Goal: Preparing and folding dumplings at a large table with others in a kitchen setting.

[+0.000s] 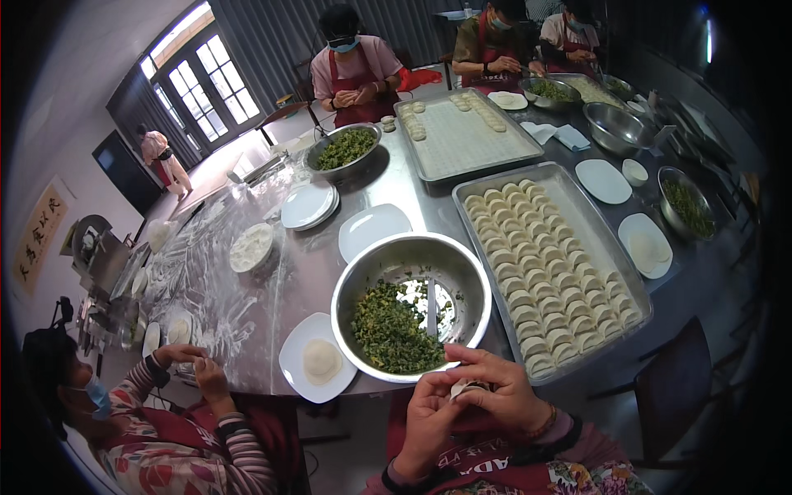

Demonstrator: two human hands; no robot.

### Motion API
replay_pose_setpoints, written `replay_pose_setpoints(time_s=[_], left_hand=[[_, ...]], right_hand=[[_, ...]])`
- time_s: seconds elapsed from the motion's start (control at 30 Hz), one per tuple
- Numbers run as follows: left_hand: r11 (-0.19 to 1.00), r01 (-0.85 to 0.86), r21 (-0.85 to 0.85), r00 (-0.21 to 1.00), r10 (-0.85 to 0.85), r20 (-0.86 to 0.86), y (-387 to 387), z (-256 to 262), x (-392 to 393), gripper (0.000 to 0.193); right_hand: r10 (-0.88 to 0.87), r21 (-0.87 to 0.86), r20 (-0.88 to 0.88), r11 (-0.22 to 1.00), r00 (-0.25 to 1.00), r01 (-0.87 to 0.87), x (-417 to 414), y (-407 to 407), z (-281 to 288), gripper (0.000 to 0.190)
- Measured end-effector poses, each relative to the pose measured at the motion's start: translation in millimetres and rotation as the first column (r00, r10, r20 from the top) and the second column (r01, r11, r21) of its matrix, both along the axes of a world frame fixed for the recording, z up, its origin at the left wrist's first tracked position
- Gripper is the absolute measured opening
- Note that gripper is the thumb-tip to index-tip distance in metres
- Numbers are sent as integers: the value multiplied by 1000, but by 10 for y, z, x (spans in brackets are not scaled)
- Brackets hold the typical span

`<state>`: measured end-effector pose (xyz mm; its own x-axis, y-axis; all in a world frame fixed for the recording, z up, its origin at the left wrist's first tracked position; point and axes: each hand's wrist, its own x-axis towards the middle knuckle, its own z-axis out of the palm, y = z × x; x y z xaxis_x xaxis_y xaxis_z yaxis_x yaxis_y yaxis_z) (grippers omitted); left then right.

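Between my two hands, just in front of the table's edge, is a dumpling (469,387) with pale dough, largely covered by my fingers. My left hand (426,414) grips it from the left, and my right hand (498,387) closes over it from the right. Right behind them stands a steel bowl (348,263) holding chopped green filling (387,328) and a flat metal spatula (431,306). A square white plate (297,365) to the left carries a small stack of round dough wrappers (322,361). Rows of folded dumplings (550,272) fill much of the metal tray (640,303) at right.
Farther back lie a second tray (461,145), stacked white plates (309,204), another filling bowl (343,148) and a flour bowl (251,247). A co-worker (179,402) sits close on my left; others work across the table. A chair (671,390) stands at right.
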<state>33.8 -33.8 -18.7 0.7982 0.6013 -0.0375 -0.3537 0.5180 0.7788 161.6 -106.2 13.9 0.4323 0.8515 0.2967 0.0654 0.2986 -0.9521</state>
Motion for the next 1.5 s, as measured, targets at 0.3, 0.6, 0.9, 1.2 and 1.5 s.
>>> replay_pose_setpoints(time_s=[0.3,0.6,0.9,1.2,1.5], left_hand=[[994,40,-104,999,-44,-32,-34,64,-10,36],[980,78,-185,995,-65,74,-10,-21,-52,41],[963,117,-243,986,-83,145,-64,91,27,59],[957,172,-234,984,-155,91,-138,45,99,60],[967,171,-189,984,-158,82,-96,22,108,64]], right_hand=[[-96,140,415,989,905,40,75,5,-123,18],[-33,-93,40,995,999,37,-27,-86,-113,44],[-188,48,257,982,948,181,-47,-55,-249,33],[-315,130,274,948,909,290,4,-52,-372,25],[-283,68,80,958,956,278,28,-43,-282,19]])
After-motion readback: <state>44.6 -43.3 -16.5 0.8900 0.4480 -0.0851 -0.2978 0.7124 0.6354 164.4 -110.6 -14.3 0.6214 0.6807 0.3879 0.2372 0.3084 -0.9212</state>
